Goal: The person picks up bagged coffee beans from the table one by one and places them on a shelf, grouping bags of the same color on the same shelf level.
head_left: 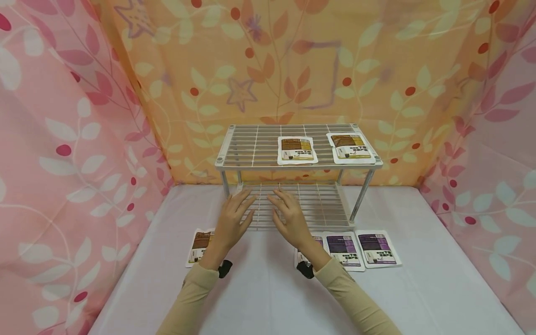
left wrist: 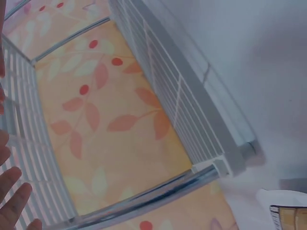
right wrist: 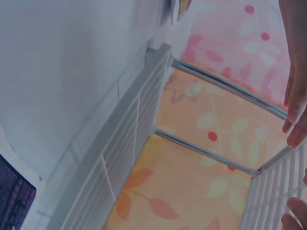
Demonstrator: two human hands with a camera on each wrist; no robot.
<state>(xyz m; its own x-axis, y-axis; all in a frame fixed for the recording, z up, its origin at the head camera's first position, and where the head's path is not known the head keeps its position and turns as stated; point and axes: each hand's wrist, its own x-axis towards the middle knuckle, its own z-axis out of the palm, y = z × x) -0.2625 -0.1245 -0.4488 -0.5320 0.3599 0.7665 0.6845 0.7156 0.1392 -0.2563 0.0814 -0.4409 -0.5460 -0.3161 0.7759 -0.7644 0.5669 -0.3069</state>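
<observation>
My left hand (head_left: 234,221) and right hand (head_left: 290,217) hover side by side in front of a white two-tier wire rack (head_left: 299,166), fingers extended and holding nothing. On the rack's top shelf lie two brown-and-yellow labelled white pouches: one near the middle (head_left: 297,150), one at the right (head_left: 351,148). A similar brown pouch (head_left: 200,246) lies on the table, partly behind my left forearm. By my right forearm are purple-labelled pouches: one mostly hidden by the wrist, one beside it (head_left: 344,251), and one farther right (head_left: 378,249). In the left wrist view, fingertips (left wrist: 17,201) show at the edge.
The rack's lower shelf (head_left: 310,204) sits low on the white-covered table (head_left: 268,302). Metal posts (head_left: 362,195) stand at its corners. Patterned cloth surrounds the table: orange (head_left: 276,60) behind, pink (head_left: 75,186) at the left and at the right.
</observation>
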